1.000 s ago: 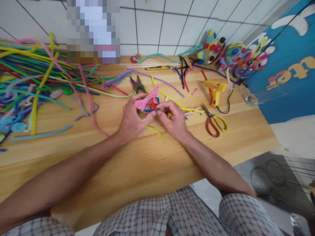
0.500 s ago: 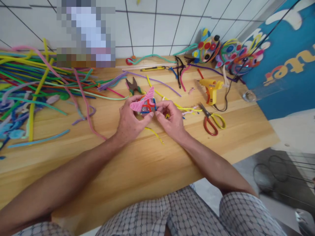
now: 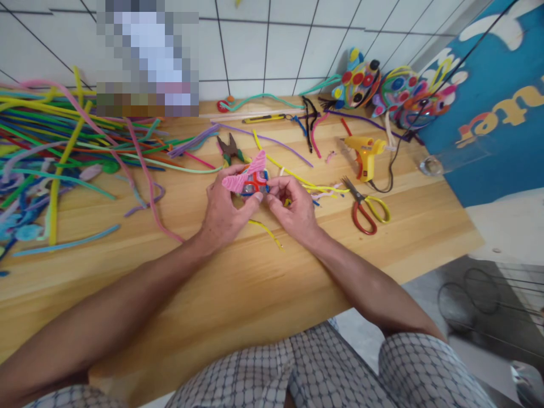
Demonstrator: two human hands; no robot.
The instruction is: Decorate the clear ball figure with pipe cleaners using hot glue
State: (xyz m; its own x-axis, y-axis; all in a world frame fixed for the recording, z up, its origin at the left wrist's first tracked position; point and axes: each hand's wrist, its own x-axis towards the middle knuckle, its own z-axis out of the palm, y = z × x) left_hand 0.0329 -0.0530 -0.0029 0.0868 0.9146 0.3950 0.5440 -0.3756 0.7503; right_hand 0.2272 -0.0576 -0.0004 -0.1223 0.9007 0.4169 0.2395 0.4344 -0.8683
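Toy: sits between both hands, over the middle of the table; whether it rests on the wood, I can't tell.
Left hand: fingers curled round the toy's nine o'clock side, thumb at its near edge; gripping too hard could crush the pink bow on top.
Right hand: thumb and forefinger nearly meet at its three o'clock edge; what's between them I can't see. A rough tug there might loosen the red trim.
Glue gun: off at two o'clock; if it's hot, a stray reach could burn, and a snagged cord could drag it.
Scissors: between three and four o'clock; a careless sweep might meet the points.
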